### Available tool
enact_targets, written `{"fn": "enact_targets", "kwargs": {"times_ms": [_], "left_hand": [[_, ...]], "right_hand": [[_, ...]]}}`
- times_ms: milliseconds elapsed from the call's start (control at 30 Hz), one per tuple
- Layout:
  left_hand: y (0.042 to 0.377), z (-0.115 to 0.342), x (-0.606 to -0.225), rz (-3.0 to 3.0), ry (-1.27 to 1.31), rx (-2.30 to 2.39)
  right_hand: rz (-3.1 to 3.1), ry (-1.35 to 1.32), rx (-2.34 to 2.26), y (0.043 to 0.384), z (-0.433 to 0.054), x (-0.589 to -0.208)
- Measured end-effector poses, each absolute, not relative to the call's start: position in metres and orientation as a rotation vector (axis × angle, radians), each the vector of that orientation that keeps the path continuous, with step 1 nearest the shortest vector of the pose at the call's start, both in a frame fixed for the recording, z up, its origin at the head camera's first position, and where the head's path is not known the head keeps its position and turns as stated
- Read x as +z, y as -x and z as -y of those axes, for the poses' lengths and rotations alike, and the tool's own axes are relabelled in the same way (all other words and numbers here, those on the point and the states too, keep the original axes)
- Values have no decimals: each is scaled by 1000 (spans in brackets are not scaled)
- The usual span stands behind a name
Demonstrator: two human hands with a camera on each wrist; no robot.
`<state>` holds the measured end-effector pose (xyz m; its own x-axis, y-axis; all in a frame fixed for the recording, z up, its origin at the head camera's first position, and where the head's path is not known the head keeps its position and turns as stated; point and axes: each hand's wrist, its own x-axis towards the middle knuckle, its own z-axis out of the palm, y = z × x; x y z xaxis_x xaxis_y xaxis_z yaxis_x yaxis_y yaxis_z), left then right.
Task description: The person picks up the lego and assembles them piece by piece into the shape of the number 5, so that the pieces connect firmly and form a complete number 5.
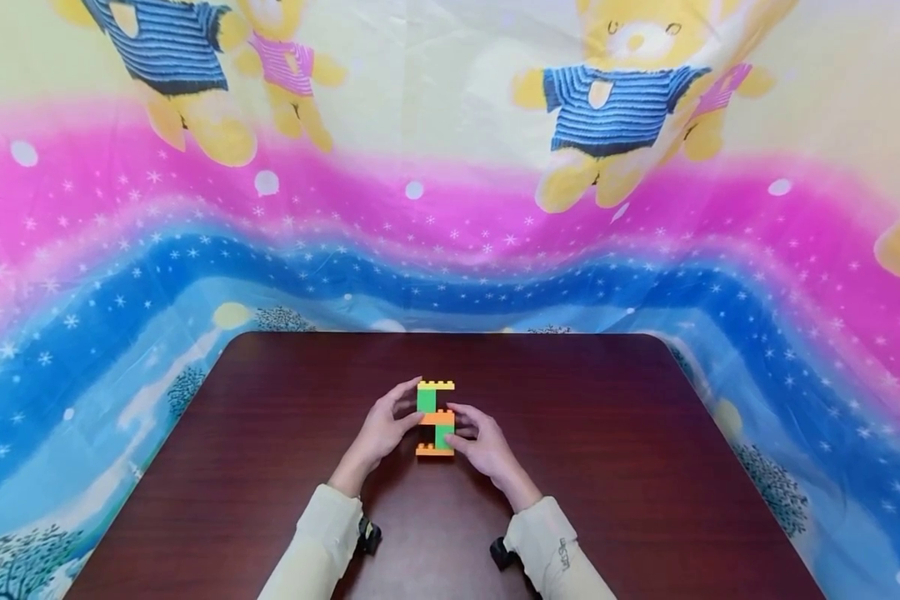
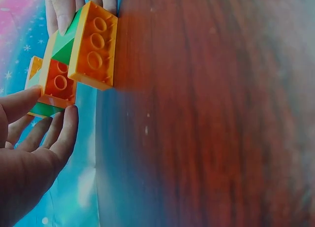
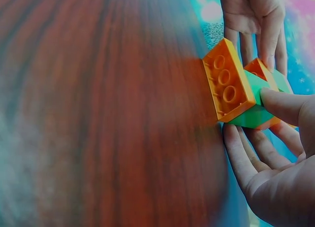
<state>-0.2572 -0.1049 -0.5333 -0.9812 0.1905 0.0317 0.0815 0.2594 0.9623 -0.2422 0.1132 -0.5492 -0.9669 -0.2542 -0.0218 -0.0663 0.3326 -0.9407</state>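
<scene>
A stack of toy building bricks (image 1: 445, 417) in an S-like shape is held upright between both hands over the table. From the top come a yellow brick (image 1: 437, 386), a green brick (image 1: 426, 401), an orange brick (image 1: 429, 419), another green brick (image 1: 443, 437) and a bottom orange brick (image 1: 435, 451). My left hand (image 1: 381, 429) pinches the upper part, its thumb on the middle orange brick (image 2: 59, 82). On the other side, my right hand (image 1: 486, 443) grips the lower green brick (image 3: 248, 117) between thumb and fingers. Both wrist views show the hollow underside of the bottom orange brick (image 2: 93, 47).
The dark reddish wood table (image 1: 645, 467) has rounded far corners. Behind and beside it hangs a cloth (image 1: 420, 225) printed with bears and snowflakes. Black wrist devices (image 1: 370, 536) sit at the cuffs of the pale sleeves (image 1: 307, 542).
</scene>
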Motion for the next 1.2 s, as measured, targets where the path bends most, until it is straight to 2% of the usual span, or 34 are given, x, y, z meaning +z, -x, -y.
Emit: {"fn": "enact_targets", "kwargs": {"times_ms": [500, 1200], "left_hand": [[264, 106, -535, -2419, -296, 1783], [276, 102, -541, -2394, -181, 1672]], "right_hand": [[-2406, 237, -1712, 247, -113, -552], [-2456, 196, -1679, 249, -113, -557]]}}
